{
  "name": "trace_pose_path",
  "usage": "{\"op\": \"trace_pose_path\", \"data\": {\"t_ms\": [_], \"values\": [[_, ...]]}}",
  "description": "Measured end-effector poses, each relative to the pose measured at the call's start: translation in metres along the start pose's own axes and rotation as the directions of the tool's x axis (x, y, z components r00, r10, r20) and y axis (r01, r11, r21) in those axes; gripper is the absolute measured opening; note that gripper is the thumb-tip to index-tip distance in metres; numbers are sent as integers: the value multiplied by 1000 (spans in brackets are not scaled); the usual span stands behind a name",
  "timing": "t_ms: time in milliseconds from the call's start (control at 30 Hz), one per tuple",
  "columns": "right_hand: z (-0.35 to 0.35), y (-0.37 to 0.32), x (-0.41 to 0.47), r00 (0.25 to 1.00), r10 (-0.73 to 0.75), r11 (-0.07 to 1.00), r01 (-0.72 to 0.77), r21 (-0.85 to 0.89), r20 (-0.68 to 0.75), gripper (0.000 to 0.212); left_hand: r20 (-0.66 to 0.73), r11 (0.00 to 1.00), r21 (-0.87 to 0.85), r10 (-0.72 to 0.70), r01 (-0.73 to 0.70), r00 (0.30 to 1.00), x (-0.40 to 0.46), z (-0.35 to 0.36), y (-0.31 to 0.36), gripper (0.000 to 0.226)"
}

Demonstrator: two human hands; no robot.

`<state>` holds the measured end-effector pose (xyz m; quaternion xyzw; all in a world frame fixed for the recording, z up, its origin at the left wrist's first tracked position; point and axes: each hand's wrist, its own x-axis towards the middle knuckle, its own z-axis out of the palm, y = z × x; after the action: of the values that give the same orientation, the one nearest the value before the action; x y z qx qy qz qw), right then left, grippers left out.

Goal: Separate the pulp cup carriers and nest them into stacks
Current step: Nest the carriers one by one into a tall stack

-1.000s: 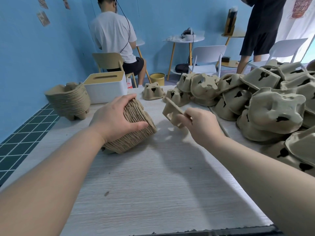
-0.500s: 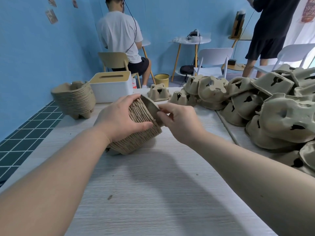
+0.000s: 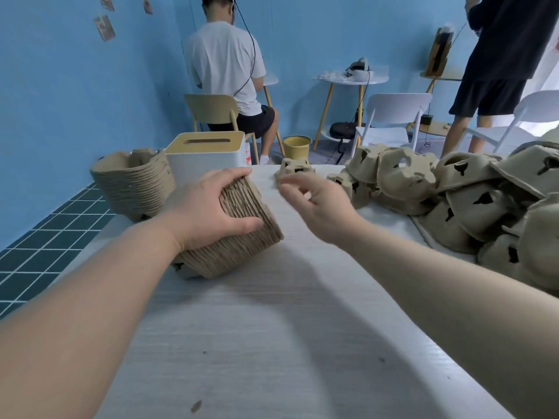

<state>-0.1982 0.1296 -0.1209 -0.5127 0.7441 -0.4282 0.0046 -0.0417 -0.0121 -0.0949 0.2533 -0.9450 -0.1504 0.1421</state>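
Note:
My left hand (image 3: 208,213) grips a tilted nested stack of brown pulp cup carriers (image 3: 242,237) that rests on the white table (image 3: 272,328). To the right of the stack my right hand (image 3: 314,204) hovers with its fingers apart and nothing in it, slightly blurred. A large pile of loose carriers (image 3: 472,207) fills the table's right side. A single carrier (image 3: 295,167) sits beyond my right hand. A second nested stack (image 3: 133,186) stands at the back left.
A white tissue box with a yellow lid (image 3: 205,155) stands behind the held stack. Past the table's far edge one person sits on a chair (image 3: 227,74) and another stands at the right (image 3: 502,65), among white chairs and small round tables.
My right hand pushed one carrier onto the stack's open end, let go and has drawn back to the right, empty. My left hand has kept its hold on the stack.

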Motion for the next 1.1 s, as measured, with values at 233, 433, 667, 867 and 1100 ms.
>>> {"op": "trace_pose_path", "data": {"t_ms": [233, 433, 667, 867, 1100], "values": [[16, 58, 90, 975, 207, 905, -156, -396, 87, 61, -17, 1000, -6, -2, 2, 1000, 22, 2, -10, 106], [35, 88, 129, 934, 309, 836, -174, -521, 182, 70, -36, 1000, -21, 11, -12, 999, 21, 4, -17, 102], [53, 84, 113, 954, 212, 873, -86, -480, 213, 63, -9, 999, -36, 2, -2, 1000, 22, 2, -16, 102], [46, 61, 71, 977, 127, 921, -53, -386, 170, 37, 112, 1000, -6, -1, 2, 994, 24, -3, -12, 100], [27, 37, 24, 985, 145, 905, -94, -415, 91, 29, 114, 1000, 10, -16, 14, 993, 19, -7, -8, 95]]}}
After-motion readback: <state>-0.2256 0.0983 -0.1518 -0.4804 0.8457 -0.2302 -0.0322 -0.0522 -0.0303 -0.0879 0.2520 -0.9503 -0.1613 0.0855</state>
